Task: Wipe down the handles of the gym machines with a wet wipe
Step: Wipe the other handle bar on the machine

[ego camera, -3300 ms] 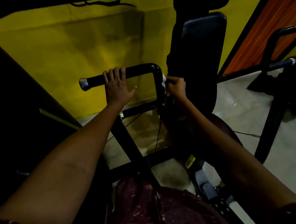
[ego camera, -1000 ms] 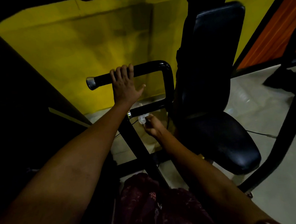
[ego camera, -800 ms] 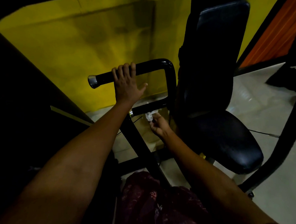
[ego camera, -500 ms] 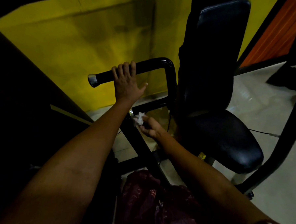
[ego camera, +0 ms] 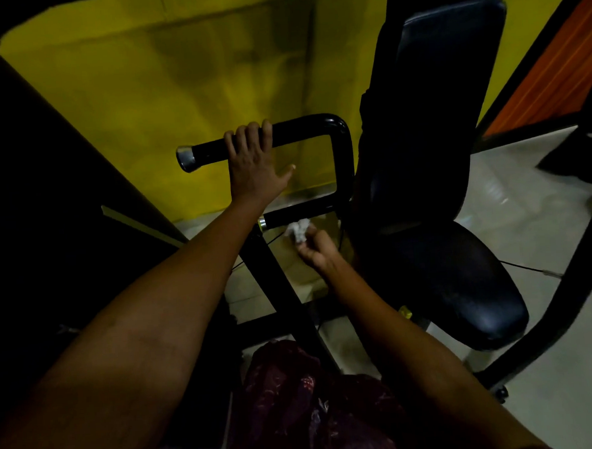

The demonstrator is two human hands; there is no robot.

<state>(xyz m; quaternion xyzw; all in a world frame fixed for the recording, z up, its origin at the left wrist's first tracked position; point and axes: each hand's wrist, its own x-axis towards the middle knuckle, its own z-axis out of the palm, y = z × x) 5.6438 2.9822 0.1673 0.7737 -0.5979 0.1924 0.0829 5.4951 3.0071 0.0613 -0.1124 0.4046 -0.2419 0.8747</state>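
Under the lower handle point(ego camera: 297, 213), whose long axis ran left-right, the right hand point(ego camera: 318, 250) pinched the wet wipe point(ego camera: 298, 230) right against its underside, nearer than the left hand point(ego camera: 255, 168) hooked over the upper handle point(ego camera: 283, 137).

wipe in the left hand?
No, the right hand pinches the wet wipe under the lower handle; the left hand grips the upper handle.

You stand on a pale tiled floor point(ego camera: 512, 192). The machine's black frame point(ego camera: 273, 277) rests on it. A thin cable point(ego camera: 530, 269) lies across the tiles.
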